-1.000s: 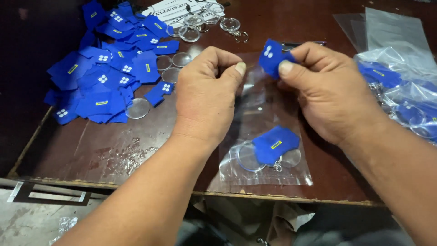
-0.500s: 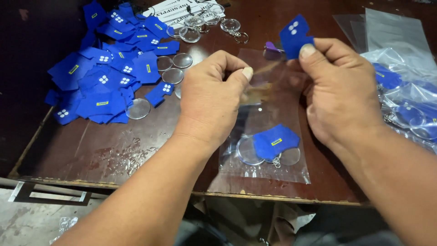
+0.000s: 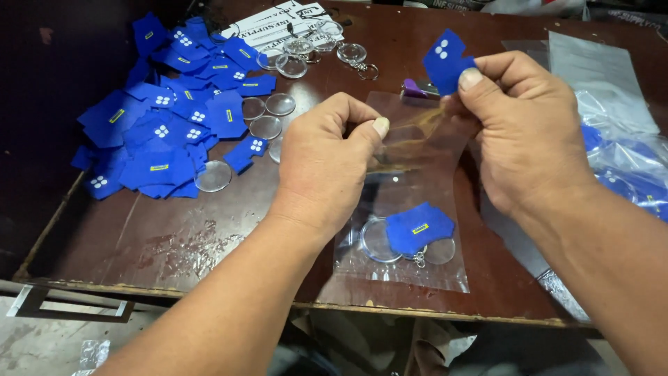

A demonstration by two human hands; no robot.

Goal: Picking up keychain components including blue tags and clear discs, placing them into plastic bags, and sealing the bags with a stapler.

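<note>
Worn dark-brown wooden table (image 3: 174,244), scuffed top; grey concrete floor (image 3: 42,341) below; dim surroundings.

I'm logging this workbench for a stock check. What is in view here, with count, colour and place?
table: one, dark brown, worn.
cloth pieces: many, blue, heaped at far left.
clear discs: several, beside the heap.
key rings: a few, clear, far centre.
printed sheet: one, white, far centre.
bag: one, clear, centre; holds a blue piece and discs.
filled bags: a pile, at right.
left hand: pinches the bag mouth.
right hand: holds a blue piece.
</note>
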